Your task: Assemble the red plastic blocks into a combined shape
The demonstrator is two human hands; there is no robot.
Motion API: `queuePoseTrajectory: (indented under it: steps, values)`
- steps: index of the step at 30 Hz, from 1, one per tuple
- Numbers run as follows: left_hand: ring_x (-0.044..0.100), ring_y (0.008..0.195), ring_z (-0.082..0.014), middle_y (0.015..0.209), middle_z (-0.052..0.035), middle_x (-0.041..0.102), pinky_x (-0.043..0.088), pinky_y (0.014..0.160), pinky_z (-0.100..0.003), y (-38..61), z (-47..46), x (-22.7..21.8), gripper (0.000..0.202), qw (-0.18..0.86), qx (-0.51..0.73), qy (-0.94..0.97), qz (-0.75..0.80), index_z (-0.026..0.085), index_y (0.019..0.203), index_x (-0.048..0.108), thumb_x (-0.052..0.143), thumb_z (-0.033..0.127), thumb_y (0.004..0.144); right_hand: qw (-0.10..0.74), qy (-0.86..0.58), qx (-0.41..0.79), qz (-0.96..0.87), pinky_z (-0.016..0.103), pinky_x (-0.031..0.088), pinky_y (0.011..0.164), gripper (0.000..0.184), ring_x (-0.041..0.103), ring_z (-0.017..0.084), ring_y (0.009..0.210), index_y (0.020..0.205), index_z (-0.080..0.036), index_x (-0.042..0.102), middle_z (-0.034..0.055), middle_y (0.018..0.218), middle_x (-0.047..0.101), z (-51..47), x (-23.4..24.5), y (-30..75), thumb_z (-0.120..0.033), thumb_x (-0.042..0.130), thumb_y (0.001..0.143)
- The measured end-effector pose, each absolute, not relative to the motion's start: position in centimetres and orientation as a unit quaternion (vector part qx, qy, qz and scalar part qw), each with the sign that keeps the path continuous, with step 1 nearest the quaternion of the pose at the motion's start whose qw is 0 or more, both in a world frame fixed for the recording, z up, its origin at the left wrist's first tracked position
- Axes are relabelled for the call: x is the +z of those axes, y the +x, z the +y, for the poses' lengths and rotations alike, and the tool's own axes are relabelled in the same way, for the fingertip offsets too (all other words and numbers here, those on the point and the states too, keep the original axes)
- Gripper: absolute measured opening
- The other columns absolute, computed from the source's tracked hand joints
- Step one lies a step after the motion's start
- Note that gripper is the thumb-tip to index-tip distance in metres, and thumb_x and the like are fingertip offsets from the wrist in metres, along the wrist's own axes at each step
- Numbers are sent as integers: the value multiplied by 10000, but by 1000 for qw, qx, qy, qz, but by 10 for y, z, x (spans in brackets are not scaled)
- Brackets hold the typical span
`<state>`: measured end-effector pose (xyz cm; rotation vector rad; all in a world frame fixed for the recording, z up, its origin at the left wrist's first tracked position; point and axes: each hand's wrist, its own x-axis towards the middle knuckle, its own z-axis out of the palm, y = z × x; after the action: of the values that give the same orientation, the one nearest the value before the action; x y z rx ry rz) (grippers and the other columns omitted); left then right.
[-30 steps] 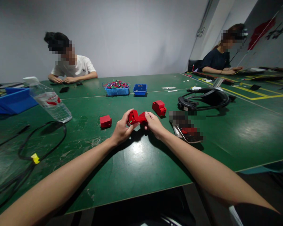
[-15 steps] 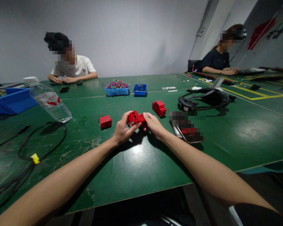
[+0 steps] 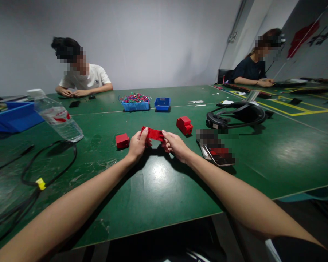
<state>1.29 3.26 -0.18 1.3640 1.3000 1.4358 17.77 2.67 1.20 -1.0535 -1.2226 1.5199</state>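
Between my two hands, a little above the table, is a red plastic housing with a recessed side turned up toward me. My left hand is closed on its left end, thumb on top. On its right end, my right hand pinches with thumb and fingers; the fingertips underneath are partly hidden. A red block-shaped housing sits on the table just left of my left hand. Another, stepped red housing stands beyond my right hand.
A phone and a black headset lie to the right. Behind are a blue tray of coloured wires and a small blue bin. At left stand a tilted water bottle and black cable. Two people sit across.
The red housing in my hands has been turned over, from its side with square openings to its long recessed side. My hands have moved slightly apart, to its two ends.
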Motion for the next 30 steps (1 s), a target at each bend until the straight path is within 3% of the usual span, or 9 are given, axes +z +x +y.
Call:
queuePoseTrajectory:
  steps: [5,10,17,23,30]
  values:
    - [576,467,-132,551,-15,603,399,473,-240,12,31,-2,600,388,556,534,505,156,727,580,500,746,802,459,-423,609,-489,174,290,362,469,410,48,381,735,-178,536,-71,498,485,24,16,177,-623,682,768]
    - [583,478,-139,547,-24,608,400,493,-252,13,28,0,651,420,547,539,483,157,735,600,323,730,874,466,-413,635,-458,174,278,360,523,372,45,375,675,-186,505,-92,470,396,25,18,178,-672,690,721]
    - [584,487,-150,547,-34,612,396,507,-270,12,29,-1,617,418,544,555,469,166,688,589,298,667,901,470,-440,634,-428,190,283,369,467,393,61,381,688,-188,522,-71,491,416,27,16,179,-631,642,776]
    - [537,491,-147,526,-44,606,409,538,-282,14,22,2,592,359,541,606,459,177,621,568,333,625,927,455,-468,648,-392,219,301,375,437,472,96,388,680,-193,518,-33,523,495,27,20,180,-565,445,898]
    - [555,498,-152,537,-54,617,412,534,-280,13,25,-1,629,338,535,607,481,170,604,586,307,627,935,438,-471,654,-399,204,324,365,492,501,99,377,659,-177,518,-13,492,516,27,21,180,-558,386,941]
